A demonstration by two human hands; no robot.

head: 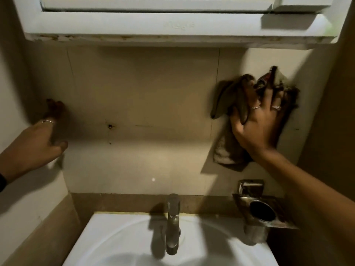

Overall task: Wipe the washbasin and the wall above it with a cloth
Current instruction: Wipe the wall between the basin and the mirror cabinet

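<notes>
Cloth: we see the cloth (230,104), dark and bunched, pressed flat against the wall (144,89) at the right side, under the cabinet (123,25) and above the metal holder (263,210). A loose end hangs below the palm.

Right hand: our right hand (263,120) lies on the cloth with fingers spread and fairly straight, pushing it onto the wall instead of bunching it in a fist. The thumb looks tucked against a fold at the left edge; we cannot tell if it pinches that fold. The arm reaches up from the lower right, passing over the holder.

Left hand: our left hand (44,135) rests on the wall at the far left, near the corner, fingers loose and lightly bent, holding nothing. We judge it is bracing us.

Progress: we judge the wall wipe is under way, at the right end of the panel. The middle of the wall shows a dark spot and faint marks, so that stretch may need passes.

Left to do: the washbasin (119,244) sits below with the tap (172,223) at its back edge; the cloth is well apart from it, so we take the basin as not yet in hand. Whether it is clean we cannot tell in this dim light.
</notes>
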